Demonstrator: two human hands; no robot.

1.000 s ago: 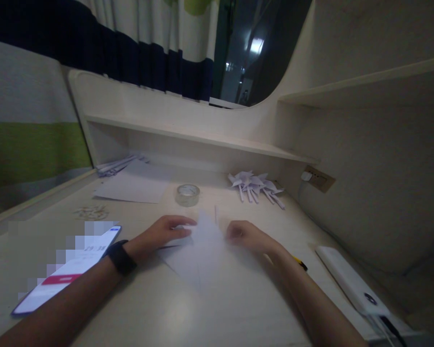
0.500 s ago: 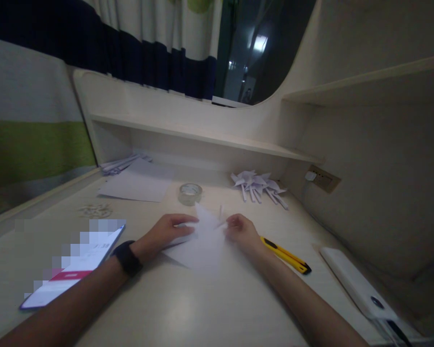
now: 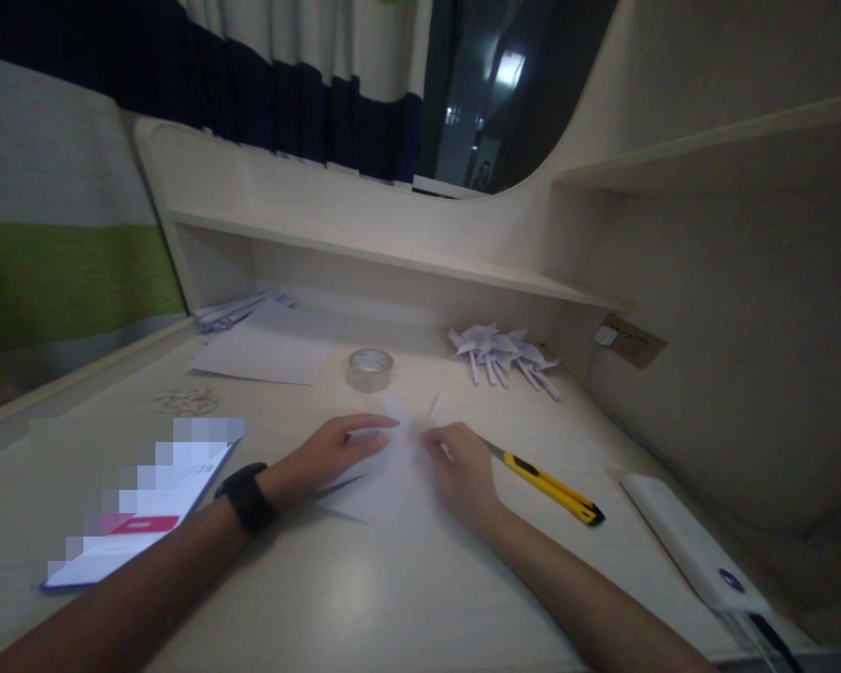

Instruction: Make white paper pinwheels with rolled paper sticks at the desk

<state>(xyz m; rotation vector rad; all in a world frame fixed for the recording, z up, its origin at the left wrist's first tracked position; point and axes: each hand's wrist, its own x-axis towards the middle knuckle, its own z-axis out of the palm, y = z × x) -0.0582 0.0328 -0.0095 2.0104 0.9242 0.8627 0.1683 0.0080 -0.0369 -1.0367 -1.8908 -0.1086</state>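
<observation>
A white sheet of paper [image 3: 396,486], cut and partly lifted into flaps, lies on the desk between my hands. My left hand [image 3: 340,449] holds its left side, thumb and forefinger reaching over the sheet. At its right edge, the curled fingers of my right hand [image 3: 463,467] pinch the paper; the fingertips are slightly blurred. A short white paper stick [image 3: 435,408] shows just beyond those fingertips; whether they touch it is unclear. Right beside that hand lies a yellow utility knife [image 3: 550,488] with its blade out. A roll of clear tape [image 3: 369,370] stands behind the paper.
Several paper pinwheels [image 3: 501,350] lie at the back right. White sheets [image 3: 266,346] and rolled paper sticks [image 3: 242,308] are at the back left. A phone [image 3: 161,523] lies near my left forearm, small pale pieces [image 3: 186,402] behind it. A white power strip [image 3: 693,542] stands right.
My right hand has moved slightly left and down over the paper, uncovering the knife's blade. My left fingertips have shifted a little right. The view has tilted slightly.
</observation>
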